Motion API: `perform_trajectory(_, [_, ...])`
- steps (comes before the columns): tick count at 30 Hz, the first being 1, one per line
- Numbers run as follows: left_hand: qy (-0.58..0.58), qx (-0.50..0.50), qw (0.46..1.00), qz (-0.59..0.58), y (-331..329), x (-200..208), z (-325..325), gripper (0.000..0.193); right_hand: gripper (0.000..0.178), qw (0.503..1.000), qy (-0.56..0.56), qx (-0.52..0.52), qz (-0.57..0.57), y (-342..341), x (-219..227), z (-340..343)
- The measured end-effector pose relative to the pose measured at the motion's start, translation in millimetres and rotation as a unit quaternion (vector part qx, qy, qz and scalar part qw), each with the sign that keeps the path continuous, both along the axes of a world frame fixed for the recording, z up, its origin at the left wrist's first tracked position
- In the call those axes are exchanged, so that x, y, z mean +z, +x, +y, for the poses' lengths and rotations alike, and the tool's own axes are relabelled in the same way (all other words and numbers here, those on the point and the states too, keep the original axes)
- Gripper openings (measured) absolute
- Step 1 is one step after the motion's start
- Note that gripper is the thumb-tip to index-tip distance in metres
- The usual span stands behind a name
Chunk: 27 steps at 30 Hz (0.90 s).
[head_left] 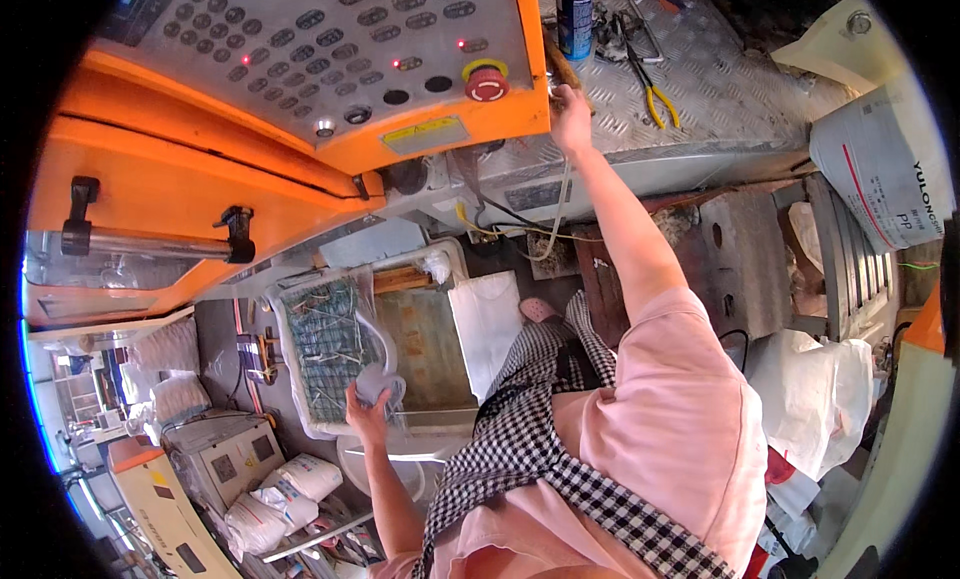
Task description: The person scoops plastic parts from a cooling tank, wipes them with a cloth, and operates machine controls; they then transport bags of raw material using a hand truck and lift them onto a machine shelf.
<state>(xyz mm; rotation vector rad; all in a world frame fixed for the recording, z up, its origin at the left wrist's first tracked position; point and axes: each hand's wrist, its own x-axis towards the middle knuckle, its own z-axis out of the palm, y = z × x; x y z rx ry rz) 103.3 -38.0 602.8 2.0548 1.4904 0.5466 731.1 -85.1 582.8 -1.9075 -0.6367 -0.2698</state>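
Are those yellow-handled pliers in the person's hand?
No, the pliers lie on the metal top, to the right of the person's right hand and apart from it.

The machine housing was orange, its control panel grey with small red lights, its stop button red on yellow. The apron was black-and-white check, the shirt pink, the pliers' handles yellow, the stick by the right hand brown, the piece in the left hand pale grey
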Motion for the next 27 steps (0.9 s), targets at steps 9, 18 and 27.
perform_trajectory(9, [-0.13, -0.117, 0.978, -0.116, 86.9, 31.4, -8.1, 0.068, 0.023, 0.956, 0.121, 0.154, 0.219, -42.4, 9.7, -65.1])
perform_trajectory(18, [-0.173, -0.224, 0.951, -0.123, 160.6, 56.3, -24.5, 0.069, 0.025, 0.967, 0.048, 0.224, 0.114, -108.4, 70.3, -115.1])
perform_trajectory(27, [-0.258, -0.27, 0.907, -0.197, 177.4, 61.2, -31.0, 0.074, 0.035, 0.917, 0.031, 0.353, -0.184, -172.9, 103.3, -117.2])
